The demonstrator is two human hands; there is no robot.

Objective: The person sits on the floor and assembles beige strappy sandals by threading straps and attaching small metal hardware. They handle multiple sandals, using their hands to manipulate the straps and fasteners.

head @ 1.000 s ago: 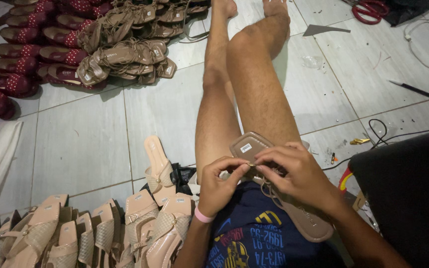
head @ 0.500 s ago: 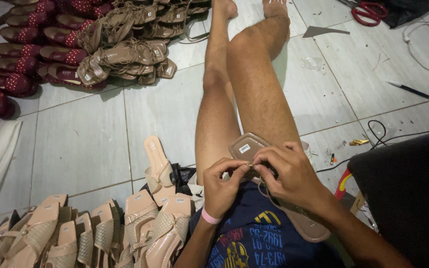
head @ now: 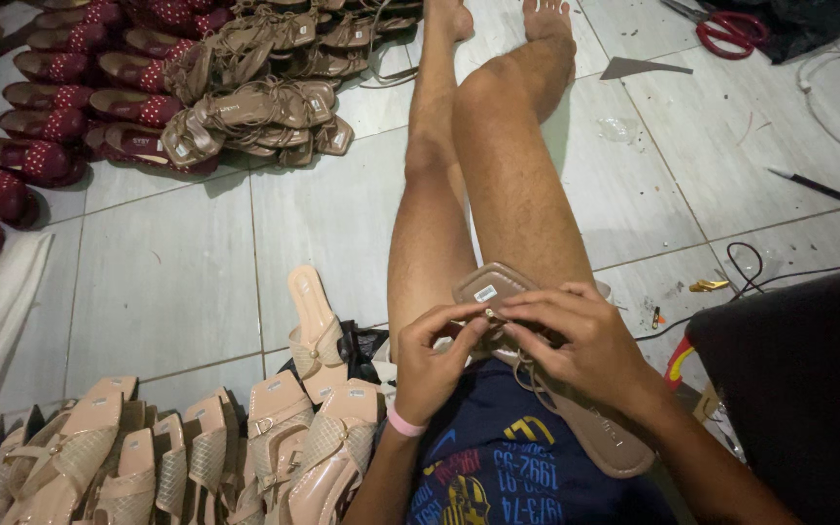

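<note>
Left hand, as I see it from the head camera, pinches a small gold fitting at the top of a tan sandal lying across my lap. Further left, beige sandals stand in a row on the tiled floor. Right hand closes its fingertips on the same fitting.

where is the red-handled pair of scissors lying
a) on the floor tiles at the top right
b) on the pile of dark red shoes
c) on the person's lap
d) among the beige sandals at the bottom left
a: the scissors lie on the floor at the top right, far from both hands, which work a tan sandal on the lap.
</note>
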